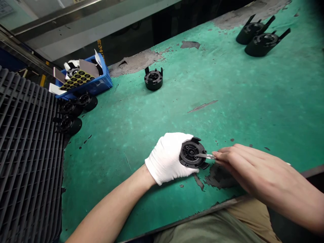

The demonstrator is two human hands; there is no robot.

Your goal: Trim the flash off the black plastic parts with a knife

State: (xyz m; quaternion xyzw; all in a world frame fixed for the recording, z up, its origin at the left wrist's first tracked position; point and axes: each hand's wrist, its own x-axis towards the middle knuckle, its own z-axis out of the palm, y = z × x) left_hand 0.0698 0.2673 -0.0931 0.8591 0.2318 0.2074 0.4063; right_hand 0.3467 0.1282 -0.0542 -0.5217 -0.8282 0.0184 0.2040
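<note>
My left hand (170, 158), in a white glove, is wrapped round a black round plastic part (189, 152) with short prongs on its rim. The part's ribbed inner face is turned up toward me. In my bare right hand (249, 163), a slim silver craft knife (209, 156) is pinched between thumb and fingers. Its pointed blade reaches over the part's face, close to the centre; whether the tip touches the plastic I cannot tell. My palm hides the far end of the knife's handle.
Another black part (153, 79) stands on the worn green bench top (177, 111). Two blurred ones (262, 44) are at the far right. Several more (68, 125) lie at the left, beside a blue bin (101, 82) of card and labels and a dark grid panel (30, 152).
</note>
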